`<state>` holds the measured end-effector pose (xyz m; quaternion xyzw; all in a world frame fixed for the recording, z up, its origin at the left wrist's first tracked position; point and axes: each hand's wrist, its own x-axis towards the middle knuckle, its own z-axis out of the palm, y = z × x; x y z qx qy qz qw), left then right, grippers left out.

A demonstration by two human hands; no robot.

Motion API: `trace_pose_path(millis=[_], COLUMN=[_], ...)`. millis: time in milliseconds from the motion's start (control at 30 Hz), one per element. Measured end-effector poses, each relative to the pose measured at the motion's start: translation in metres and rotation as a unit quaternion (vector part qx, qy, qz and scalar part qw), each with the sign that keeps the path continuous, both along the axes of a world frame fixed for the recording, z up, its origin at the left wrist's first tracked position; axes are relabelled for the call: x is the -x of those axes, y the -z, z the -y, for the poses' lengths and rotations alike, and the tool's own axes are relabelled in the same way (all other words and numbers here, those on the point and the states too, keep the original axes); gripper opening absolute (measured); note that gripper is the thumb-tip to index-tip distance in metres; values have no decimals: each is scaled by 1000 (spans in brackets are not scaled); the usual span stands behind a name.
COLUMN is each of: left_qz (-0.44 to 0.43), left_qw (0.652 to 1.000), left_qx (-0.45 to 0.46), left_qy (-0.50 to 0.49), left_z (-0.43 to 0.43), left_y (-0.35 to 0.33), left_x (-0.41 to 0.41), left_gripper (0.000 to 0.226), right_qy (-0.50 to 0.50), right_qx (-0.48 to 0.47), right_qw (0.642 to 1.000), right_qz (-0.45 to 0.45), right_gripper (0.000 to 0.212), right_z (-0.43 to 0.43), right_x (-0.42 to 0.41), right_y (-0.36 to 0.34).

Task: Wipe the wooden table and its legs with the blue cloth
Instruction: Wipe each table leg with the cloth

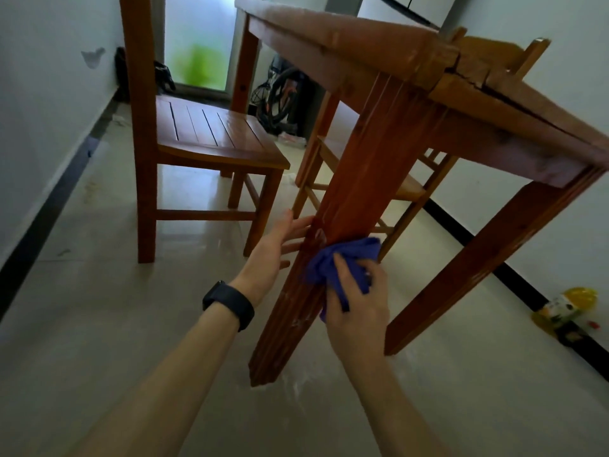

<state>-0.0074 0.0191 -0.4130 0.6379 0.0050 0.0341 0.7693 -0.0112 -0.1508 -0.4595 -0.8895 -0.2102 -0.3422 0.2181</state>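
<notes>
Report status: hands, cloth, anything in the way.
Left hand open, fingers flat on near table leg. Right hand grips blue cloth, pressed to same leg. Chair stands behind, apart from leg.

One wooden table [362,37] is seen. Three of its legs are counted: the near leg [349,179], the right leg [487,258] and the far leg [245,67]; a fourth cannot be made out. Two wooden chairs are counted, the left chair [211,133] and the second chair [408,189]. One blue cloth [349,255] is seen. Two hands are counted, the left hand [273,252] and the right hand [359,308]. One black wristband [229,303] is worn, and one yellow packet [570,308] is seen on the floor.
</notes>
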Motion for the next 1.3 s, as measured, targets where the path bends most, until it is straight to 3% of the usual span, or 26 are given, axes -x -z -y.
trace_pose_path(millis=[133,167,233,333,400,533,600,700,900,933,1000,1067,1133,1233,1300], left_qz=[0,1,1,2,1,-16,-21,-22,-3,-25,-90,-138,-157,-134,-104], left_qw=[1000,1000,1000,1000,1000,999,999,998,1000,1000,994,982,969,975,988], left_qx=[3,4,7,4,8,32,45,57,23,12,4,46,130,139,103], left_qy=[-8,-8,-5,5,3,-3,-1,-7,-1,12,60,117,140,110,44], left_z=[3,4,5,3,2,-2,-5,-8,-30,-33,-37,-35,-31,-34,-41], left_y=[-1,-1,1,1,0,-4,-5,-4,17,24,37,50,58,67,71], left_x=[1,2,3,4,3,-2,-4,-3,11,16,30,44,55,55,46], left_gripper=[47,47,45,38,35,44,50,48,30,27,27,36,40,37,42], right_qy=[-3,-1,1,-1,-24,-2,67,95,-52,-89,-139,-126,-93,-94,-88], right_qx=[190,203,126,-3,-29,68,161,274,451,435,299,53,-145,-211,-221], right_qw=[974,964,972,995,999,967,947,930,891,895,931,950,927,888,901], right_qz=[-122,-170,-200,-96,11,247,271,225,-8,-45,-158,-280,-333,-398,-364], right_gripper=[48,45,42,43,44,40,41,41,54,53,46,39,28,23,24], right_z=[18,22,24,14,5,-22,-35,-35,-21,-19,-20,-33,-42,-39,-30], right_x=[12,12,13,16,17,12,-1,-10,8,10,17,33,42,49,49], right_y=[51,53,45,1,-44,-138,-163,-161,-72,-59,-36,-20,-7,-2,-8])
